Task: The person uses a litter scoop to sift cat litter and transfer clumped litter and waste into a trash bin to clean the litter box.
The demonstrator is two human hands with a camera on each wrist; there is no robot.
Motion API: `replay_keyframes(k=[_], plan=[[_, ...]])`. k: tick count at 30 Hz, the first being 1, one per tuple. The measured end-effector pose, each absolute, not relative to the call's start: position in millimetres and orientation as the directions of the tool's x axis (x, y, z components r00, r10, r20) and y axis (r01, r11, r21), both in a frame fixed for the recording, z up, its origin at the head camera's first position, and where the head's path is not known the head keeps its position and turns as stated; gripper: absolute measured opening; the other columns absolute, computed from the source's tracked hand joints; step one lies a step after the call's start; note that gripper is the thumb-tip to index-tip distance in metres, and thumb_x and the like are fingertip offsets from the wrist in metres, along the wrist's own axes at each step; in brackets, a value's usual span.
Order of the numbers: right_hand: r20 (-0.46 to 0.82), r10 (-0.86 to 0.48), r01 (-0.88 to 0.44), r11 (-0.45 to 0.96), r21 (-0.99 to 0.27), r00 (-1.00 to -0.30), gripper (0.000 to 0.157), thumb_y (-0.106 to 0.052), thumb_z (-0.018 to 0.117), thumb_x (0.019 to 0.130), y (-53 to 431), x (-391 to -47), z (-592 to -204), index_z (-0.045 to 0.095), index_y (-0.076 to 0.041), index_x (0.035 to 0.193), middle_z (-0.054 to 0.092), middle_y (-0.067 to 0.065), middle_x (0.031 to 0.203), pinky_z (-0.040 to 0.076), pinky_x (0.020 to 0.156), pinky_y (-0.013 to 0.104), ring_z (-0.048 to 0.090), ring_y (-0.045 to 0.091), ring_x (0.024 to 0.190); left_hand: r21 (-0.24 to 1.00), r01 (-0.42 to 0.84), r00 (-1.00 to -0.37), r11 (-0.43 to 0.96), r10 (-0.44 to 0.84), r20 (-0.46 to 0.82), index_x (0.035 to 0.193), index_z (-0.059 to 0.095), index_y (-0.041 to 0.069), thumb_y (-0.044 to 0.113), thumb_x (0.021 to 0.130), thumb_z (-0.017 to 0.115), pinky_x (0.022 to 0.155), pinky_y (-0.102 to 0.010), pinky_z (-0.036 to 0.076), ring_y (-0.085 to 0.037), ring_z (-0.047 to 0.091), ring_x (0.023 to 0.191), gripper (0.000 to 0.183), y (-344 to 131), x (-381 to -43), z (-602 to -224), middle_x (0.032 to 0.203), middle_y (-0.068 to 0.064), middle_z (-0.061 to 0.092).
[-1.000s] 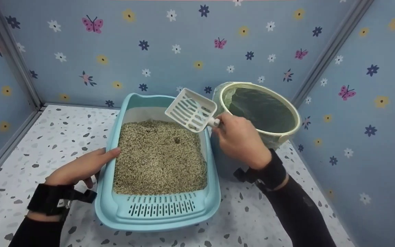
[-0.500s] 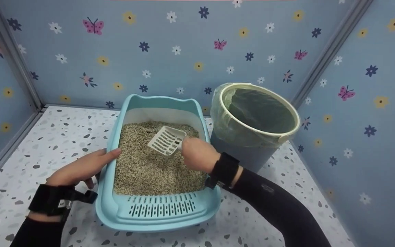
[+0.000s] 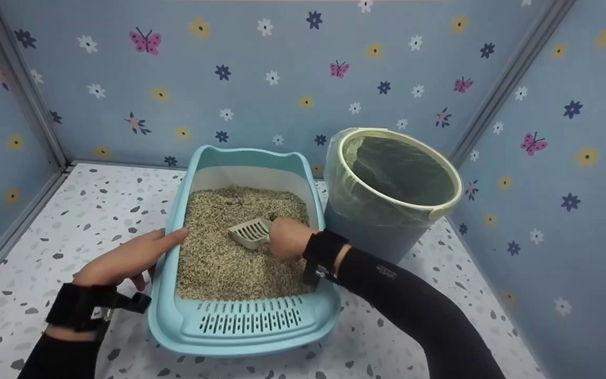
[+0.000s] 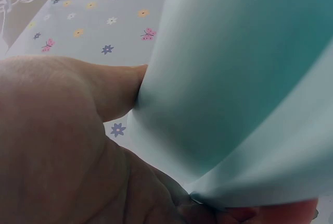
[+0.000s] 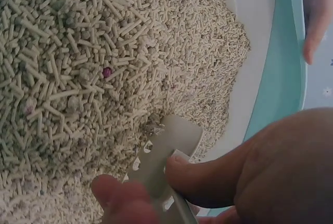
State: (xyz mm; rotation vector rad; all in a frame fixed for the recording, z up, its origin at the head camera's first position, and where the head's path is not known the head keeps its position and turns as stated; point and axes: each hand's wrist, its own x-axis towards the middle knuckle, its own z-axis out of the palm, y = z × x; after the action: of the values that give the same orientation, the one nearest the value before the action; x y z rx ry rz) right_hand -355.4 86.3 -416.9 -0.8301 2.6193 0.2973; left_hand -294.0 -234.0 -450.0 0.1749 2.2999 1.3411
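A light blue litter box [image 3: 245,345] full of tan pellet litter [image 3: 216,268] stands on the speckled surface. At its left side my left hand [image 3: 121,260] holds on, thumb over the rim; in the left wrist view the other fingers reach under the box's lower edge. My right hand [image 3: 287,239] grips the handle of a pale slotted litter scoop [image 3: 253,243] over the middle of the box. The right wrist view has the scoop [image 5: 179,130] tilted, its front down at the pellets. A small dark clump [image 3: 272,216] shows just behind the right hand.
Right of the box stands a grey-blue bin [image 3: 382,242] with a cream rim [image 3: 405,202] and a translucent liner [image 3: 347,192] folded over it. Flower-patterned panels [image 3: 261,52] close off the back and both sides.
My right hand has carried the scoop from beside the bin rim left and down to the litter, tilting it on the way. The left hand has kept its place on the box.
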Motion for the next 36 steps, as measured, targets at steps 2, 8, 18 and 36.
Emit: replay_keyframes(k=[2, 8, 18, 36], plan=[[-0.429, -0.466, -0.490, 0.870, -0.063, -0.774, 0.044, -0.007, 0.063, 0.108, 85.6, -356.1, -419.1, 0.052, -0.014, 0.067, 0.042, -0.004, 0.055, 0.037, 0.044, 0.024, 0.040, 0.011, 0.046, 0.851, -0.128, -0.881, 0.510, 0.335, -0.334, 0.144, 0.047, 0.000, 0.074, 0.113, 0.041, 0.057, -0.048, 0.065, -0.027, 0.066, 0.073, 0.080, -233.6, -293.6, -450.6, 0.104, -0.018, 0.065], [-0.466, -0.450, -0.359, 0.892, -0.274, -0.761, 0.056, -0.019, 0.063, 0.114, 86.4, -348.9, -418.9, 0.059, -0.015, 0.058, 0.052, -0.004, 0.046, 0.040, 0.047, 0.025, 0.048, 0.010, 0.040, 0.843, -0.116, -0.883, 0.526, 0.334, -0.330, 0.142, 0.047, 0.000, 0.074, 0.113, 0.038, 0.054, -0.044, 0.063, -0.026, 0.066, 0.075, 0.080, -233.7, -294.8, -453.4, 0.100, -0.016, 0.065], [-0.357, -0.429, -0.317, 0.889, -0.330, -0.830, 0.023, -0.025, 0.071, 0.111, 102.8, -337.1, -408.0, 0.066, -0.007, 0.098, 0.063, 0.002, 0.081, 0.052, 0.059, 0.029, 0.057, 0.015, 0.063, 0.840, -0.118, -0.882, 0.530, 0.333, -0.334, 0.143, 0.046, -0.001, 0.072, 0.114, 0.037, 0.054, -0.044, 0.063, -0.026, 0.066, 0.075, 0.079, -233.6, -295.6, -455.6, 0.100, -0.015, 0.066], [0.227, -0.336, -0.404, 0.800, -0.443, -0.914, 0.018, -0.018, 0.064, 0.114, 198.0, -303.4, -394.9, 0.068, 0.000, 0.117, 0.075, 0.015, 0.106, 0.061, 0.089, 0.053, 0.074, 0.035, 0.099, 0.846, -0.112, -0.884, 0.522, 0.336, -0.325, 0.143, 0.046, -0.001, 0.073, 0.113, 0.040, 0.056, -0.046, 0.065, -0.027, 0.069, 0.072, 0.080, -232.4, -294.2, -451.8, 0.102, -0.017, 0.067]])
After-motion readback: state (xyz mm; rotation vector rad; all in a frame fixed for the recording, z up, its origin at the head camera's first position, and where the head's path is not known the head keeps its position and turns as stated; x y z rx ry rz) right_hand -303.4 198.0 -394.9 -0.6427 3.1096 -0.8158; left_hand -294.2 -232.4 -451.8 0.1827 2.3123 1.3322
